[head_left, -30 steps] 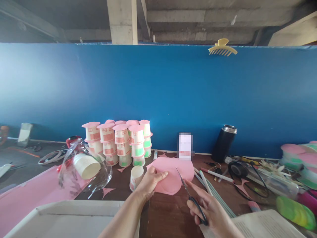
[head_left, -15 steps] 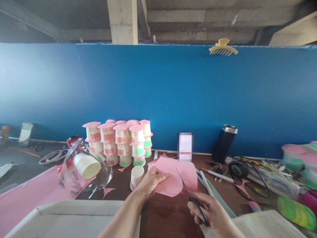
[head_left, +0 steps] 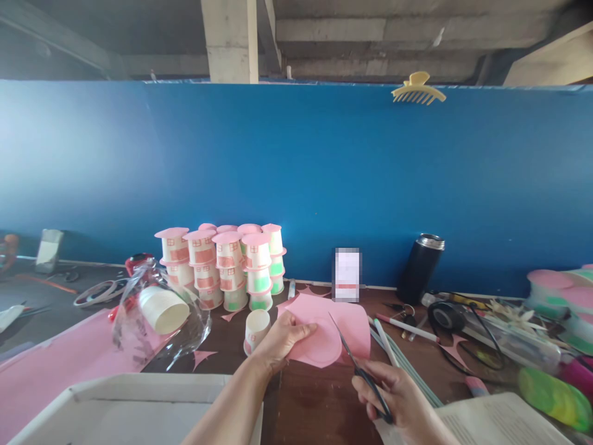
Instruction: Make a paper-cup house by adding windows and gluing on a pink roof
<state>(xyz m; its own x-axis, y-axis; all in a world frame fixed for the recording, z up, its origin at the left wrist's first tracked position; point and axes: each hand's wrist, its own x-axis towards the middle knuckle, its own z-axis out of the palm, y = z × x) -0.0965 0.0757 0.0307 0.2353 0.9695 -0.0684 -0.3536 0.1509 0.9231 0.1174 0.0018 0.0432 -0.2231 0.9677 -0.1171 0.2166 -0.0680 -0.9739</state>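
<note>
My left hand [head_left: 288,339] pinches a pink paper sheet [head_left: 319,346], its thumb lying on top. A round outline is marked on the sheet, and the sheet's right part curls up. In my right hand [head_left: 388,389] is a pair of black-handled scissors [head_left: 356,363], fingers wrapped round the handles. The blades point up and left and lie at the paper, along the right side of the round outline. A paper cup [head_left: 257,329] with a red window drawing stands just left of my left hand.
Behind stand stacked paper cups [head_left: 229,272] with pink discs. A plastic bag with cups [head_left: 162,312] and a white box [head_left: 152,386] are at left. To the right are a black flask [head_left: 420,269], several pens [head_left: 410,327], a cable and an open book [head_left: 504,420].
Almost nothing differs. My right hand and the scissors have shifted very slightly to the right; the paper and my left hand stay in place.
</note>
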